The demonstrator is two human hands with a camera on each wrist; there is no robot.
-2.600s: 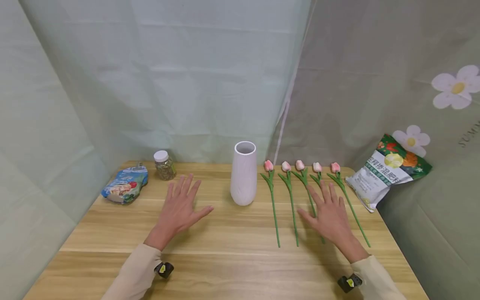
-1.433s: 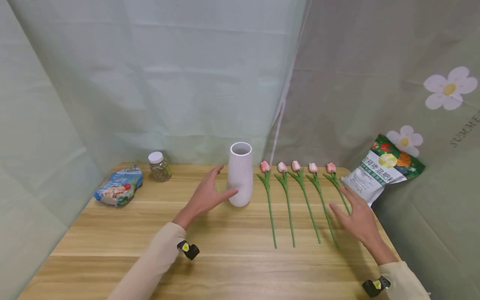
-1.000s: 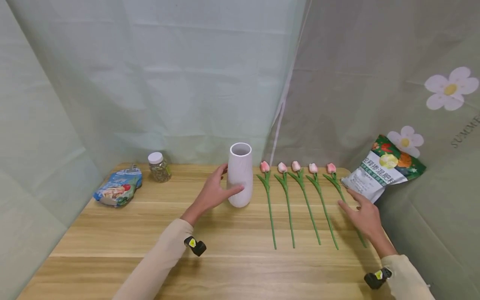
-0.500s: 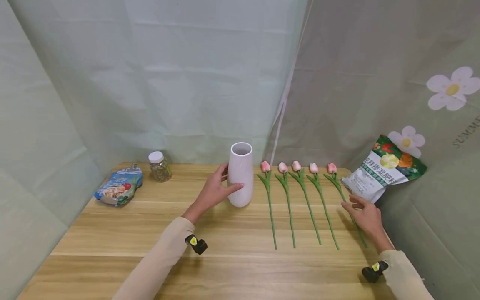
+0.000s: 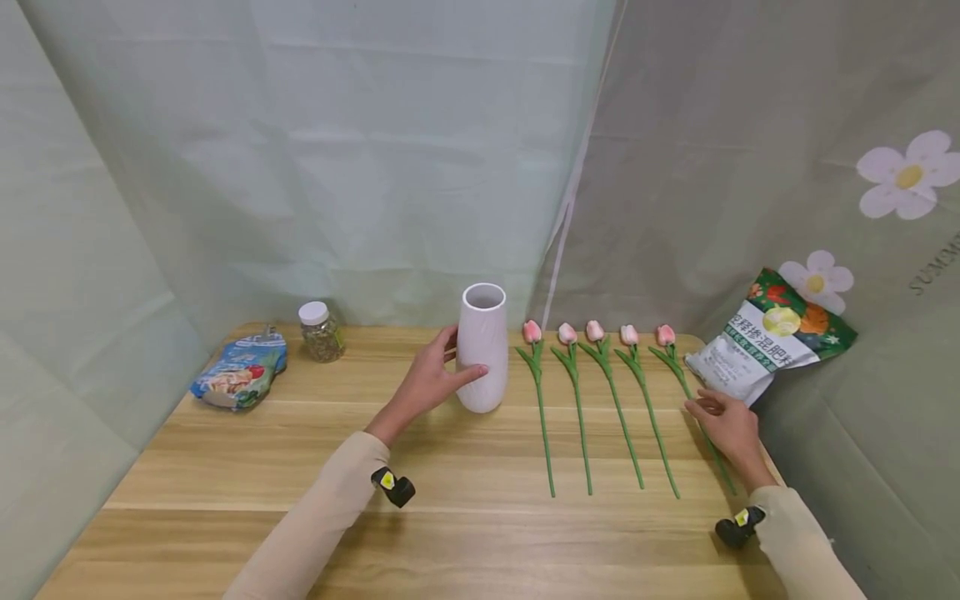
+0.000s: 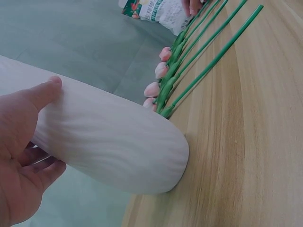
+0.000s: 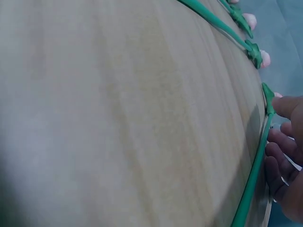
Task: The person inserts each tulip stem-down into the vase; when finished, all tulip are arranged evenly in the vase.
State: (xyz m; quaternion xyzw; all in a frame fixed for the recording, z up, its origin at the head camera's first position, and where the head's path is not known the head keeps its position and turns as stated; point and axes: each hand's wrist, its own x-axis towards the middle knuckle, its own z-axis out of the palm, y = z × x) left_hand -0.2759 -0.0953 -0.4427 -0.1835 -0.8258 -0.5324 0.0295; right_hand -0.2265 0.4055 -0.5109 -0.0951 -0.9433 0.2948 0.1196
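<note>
**Two-Hand Work: Positions and Grip Points**

The tall white tapered vase with a rippled surface stands upright on the wood-grain desk. The left hand grasps its body, with the thumb across the near face and the fingers behind.

The right hand, its fingers bent, is at the green stem of the rightmost pink tulip, which lies on the desk beside the white-and-green plastic bag. Whether thumb and fingers close on the stem cannot be told. Four similar pink tulips with green stems lie between it and the vase.

Handling, as judged: the vase is probably rigid, smooth and breakable; hold it around mid-body. The tulip appears artificial, light and slightly flexible; pinch the stem below the leaves, avoiding pressure on the soft-looking bloom.
</note>
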